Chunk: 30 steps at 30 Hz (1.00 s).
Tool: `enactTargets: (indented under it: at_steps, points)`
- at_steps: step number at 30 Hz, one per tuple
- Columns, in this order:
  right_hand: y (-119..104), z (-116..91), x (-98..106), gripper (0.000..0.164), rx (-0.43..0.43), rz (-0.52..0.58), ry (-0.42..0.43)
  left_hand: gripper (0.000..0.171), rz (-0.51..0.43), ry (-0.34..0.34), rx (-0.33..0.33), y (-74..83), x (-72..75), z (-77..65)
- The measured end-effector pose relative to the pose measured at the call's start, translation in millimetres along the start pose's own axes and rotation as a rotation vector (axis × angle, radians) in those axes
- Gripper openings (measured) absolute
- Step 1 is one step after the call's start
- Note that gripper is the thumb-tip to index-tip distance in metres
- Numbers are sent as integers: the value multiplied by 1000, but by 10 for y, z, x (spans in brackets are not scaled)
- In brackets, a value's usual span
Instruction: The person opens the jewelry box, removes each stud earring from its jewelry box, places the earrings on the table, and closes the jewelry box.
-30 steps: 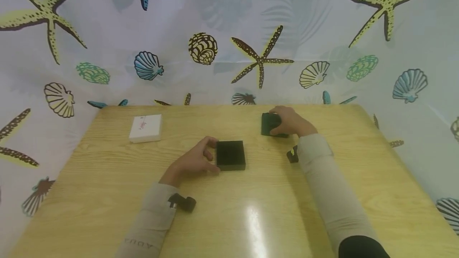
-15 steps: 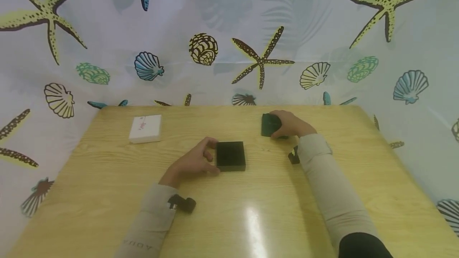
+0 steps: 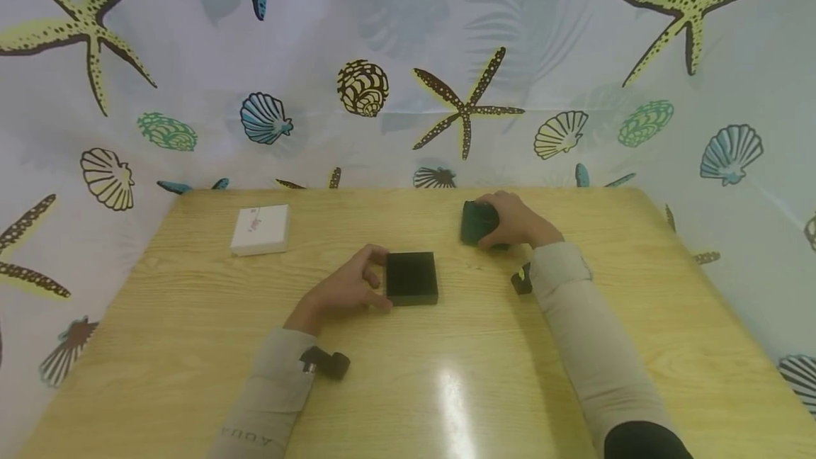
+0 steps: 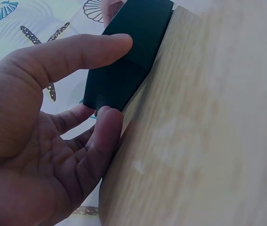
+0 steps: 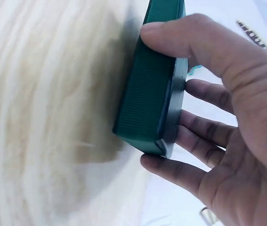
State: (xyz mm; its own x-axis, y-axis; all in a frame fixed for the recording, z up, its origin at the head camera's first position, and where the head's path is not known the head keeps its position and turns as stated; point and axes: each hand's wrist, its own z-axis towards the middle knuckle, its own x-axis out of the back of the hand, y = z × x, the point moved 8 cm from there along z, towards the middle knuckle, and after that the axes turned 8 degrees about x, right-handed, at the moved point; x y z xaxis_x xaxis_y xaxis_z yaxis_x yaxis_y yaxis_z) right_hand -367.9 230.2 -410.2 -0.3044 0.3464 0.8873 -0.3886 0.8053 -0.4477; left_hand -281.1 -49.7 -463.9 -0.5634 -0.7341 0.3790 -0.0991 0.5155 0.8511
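Observation:
Near the middle of the table, my left hand (image 3: 349, 283) holds a square, dark green box (image 3: 411, 282) with a black upper face. In the left wrist view the thumb lies along the smooth green side (image 4: 140, 56), while the other fingers reach its corner and far side. Farther back and to the right, my right hand (image 3: 515, 222) grips a second dark green, square box-like piece (image 3: 473, 224) from above. The right wrist view shows its ribbed side (image 5: 145, 94) under the thumb, fingertips on the opposite side and a shadow on the wood beside it.
A flat white box (image 3: 260, 229) with small reddish writing lies at the back left of the wooden table (image 3: 382, 388). Behind the table hangs a white cloth (image 3: 395, 27) printed with shells and starfish.
My right hand has shifted the second green piece slightly to the left, and the piece now sits a little tilted. The left hand and its box stay in place.

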Motion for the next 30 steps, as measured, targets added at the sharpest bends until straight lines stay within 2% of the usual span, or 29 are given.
enactTargets:
  at_steps: [10,18,30]
  points:
    - [-431,-74,81,83,87,-43,26,90,-4,1,1,17,-10,-9]
    - [-740,-245,-64,81,70,21,29,90,2,-7,-9,-6,-19,14]
    - [-983,-392,-44,85,94,36,93,90,17,4,-6,25,-32,1]
